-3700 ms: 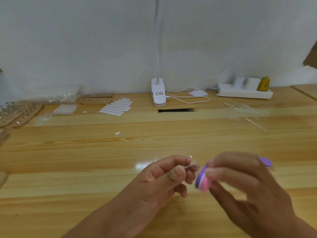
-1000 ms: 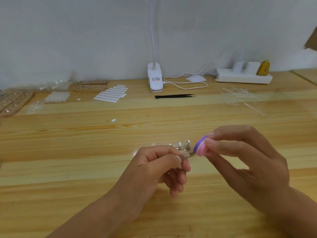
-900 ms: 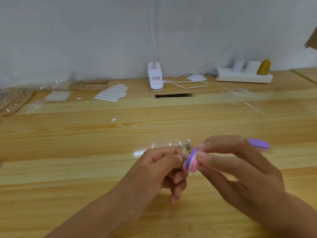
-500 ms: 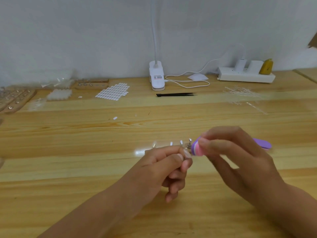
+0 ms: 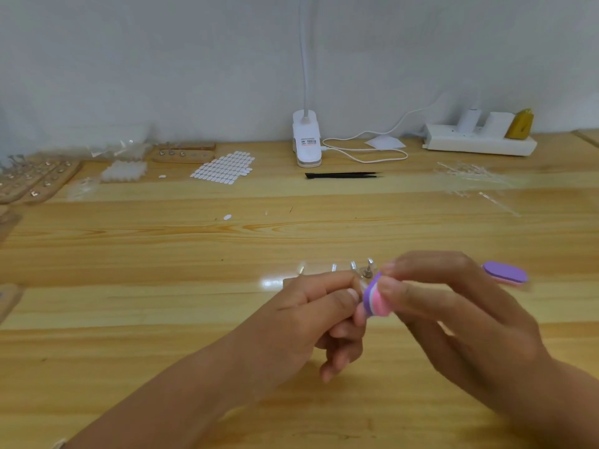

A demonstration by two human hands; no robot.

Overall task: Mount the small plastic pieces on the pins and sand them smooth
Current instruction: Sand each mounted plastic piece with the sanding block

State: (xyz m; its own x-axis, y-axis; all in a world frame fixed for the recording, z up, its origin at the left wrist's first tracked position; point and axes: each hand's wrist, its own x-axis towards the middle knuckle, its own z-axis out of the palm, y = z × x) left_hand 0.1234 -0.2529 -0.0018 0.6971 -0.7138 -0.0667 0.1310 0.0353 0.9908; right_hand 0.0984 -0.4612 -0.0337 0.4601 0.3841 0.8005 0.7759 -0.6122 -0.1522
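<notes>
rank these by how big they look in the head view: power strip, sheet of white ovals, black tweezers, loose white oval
1. power strip
2. sheet of white ovals
3. black tweezers, longer than the sheet but far thinner
4. loose white oval

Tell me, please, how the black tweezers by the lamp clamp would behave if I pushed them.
The black tweezers lie flat and look thin, so they would probably slide or pivot on the glossy wooden table rather than roll. They seem light for their length. Their tapered tips may bend easily.
</notes>
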